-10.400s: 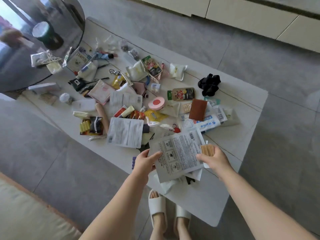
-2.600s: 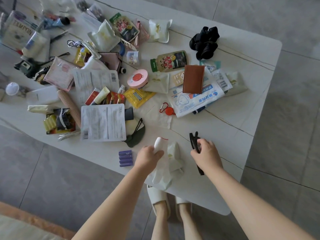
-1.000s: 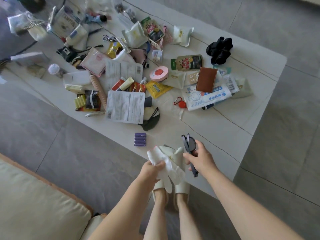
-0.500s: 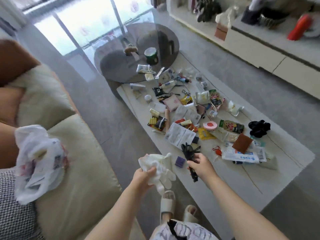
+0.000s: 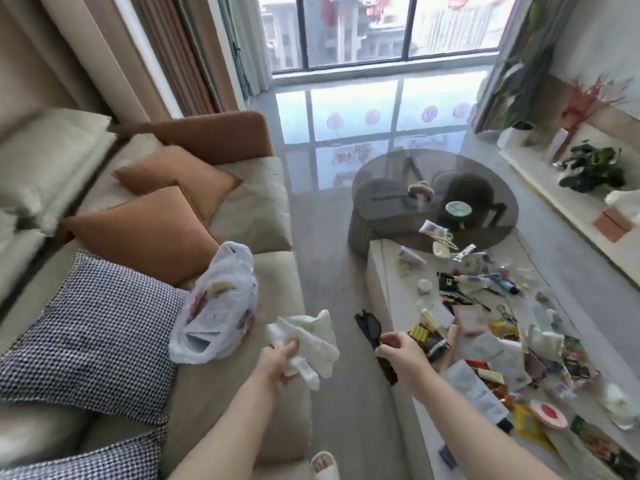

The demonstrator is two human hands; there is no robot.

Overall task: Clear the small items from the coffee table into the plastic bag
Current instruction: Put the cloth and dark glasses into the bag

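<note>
A white plastic bag (image 5: 218, 306) with items inside lies open on the beige sofa seat, left of centre. My left hand (image 5: 282, 358) grips a bundle of white gloves (image 5: 308, 341) just to the bag's right, over the sofa's edge. My right hand (image 5: 403, 358) holds black sunglasses (image 5: 370, 332) above the floor strip between sofa and table. The white coffee table (image 5: 391, 299) on the right carries several packets, sachets, a pink round tin (image 5: 549, 414) and papers.
Orange cushions (image 5: 152, 230) and a checked cushion (image 5: 86, 334) sit on the sofa behind the bag. A round dark glass table (image 5: 433, 199) stands beyond the coffee table. A low white cabinet (image 5: 571, 209) runs along the right. My slippered foot (image 5: 323, 467) is below.
My view has swung left and up from the table toward the sofa. Both hands have carried the gloves and sunglasses away from the table, closer to the bag.
</note>
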